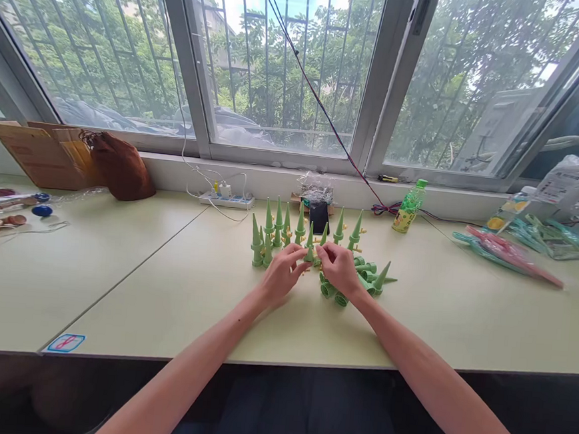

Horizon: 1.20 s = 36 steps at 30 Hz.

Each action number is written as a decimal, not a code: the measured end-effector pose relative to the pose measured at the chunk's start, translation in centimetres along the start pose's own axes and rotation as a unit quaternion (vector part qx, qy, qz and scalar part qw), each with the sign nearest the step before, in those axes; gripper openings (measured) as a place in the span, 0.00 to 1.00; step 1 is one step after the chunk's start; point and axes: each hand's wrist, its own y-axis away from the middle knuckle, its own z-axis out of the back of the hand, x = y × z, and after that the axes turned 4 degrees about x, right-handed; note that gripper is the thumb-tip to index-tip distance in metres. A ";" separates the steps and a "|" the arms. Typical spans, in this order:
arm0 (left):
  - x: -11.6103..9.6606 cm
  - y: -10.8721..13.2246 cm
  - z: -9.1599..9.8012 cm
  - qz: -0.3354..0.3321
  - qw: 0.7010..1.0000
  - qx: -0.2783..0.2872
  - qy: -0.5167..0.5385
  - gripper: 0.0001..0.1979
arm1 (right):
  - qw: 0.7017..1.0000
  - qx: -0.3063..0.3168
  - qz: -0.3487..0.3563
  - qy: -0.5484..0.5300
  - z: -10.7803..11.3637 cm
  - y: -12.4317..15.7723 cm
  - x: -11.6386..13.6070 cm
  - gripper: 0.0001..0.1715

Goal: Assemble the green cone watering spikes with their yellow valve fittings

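Observation:
My left hand (pixel 281 274) and my right hand (pixel 338 268) meet at the middle of the table, fingers pinched around one upright green cone spike (pixel 310 247) with a small yellow part at its base. Behind them stand several more green cone spikes (pixel 279 226) in a loose row. Other green cones (pixel 372 277) lie on their sides just right of my right hand. Both forearms reach in from the bottom edge.
A black phone (pixel 319 216) and a white power strip (pixel 226 201) lie by the window sill. A green bottle (pixel 409 206) stands to the right, plastic bags (pixel 517 252) farther right. A brown pouch (pixel 123 167), cardboard box (pixel 39 150) and small items sit at left.

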 end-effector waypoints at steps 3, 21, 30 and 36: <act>-0.2 -0.1 -0.2 0.023 1.000 -0.003 -0.003 0.08 | 1.000 -0.004 -0.007 -0.009 0.0 0.1 0.2 0.21; -1.5 -0.7 0.4 0.282 0.895 0.110 0.327 0.36 | 0.997 0.029 0.009 -0.066 0.3 0.3 0.7 0.22; -1.3 -0.6 0.4 0.238 0.919 0.091 0.300 0.29 | 0.996 0.031 0.003 -0.082 0.2 0.2 0.4 0.22; -1.2 -0.4 0.6 0.213 0.939 0.075 0.259 0.24 | 0.997 0.029 -0.003 -0.073 0.1 0.2 0.1 0.23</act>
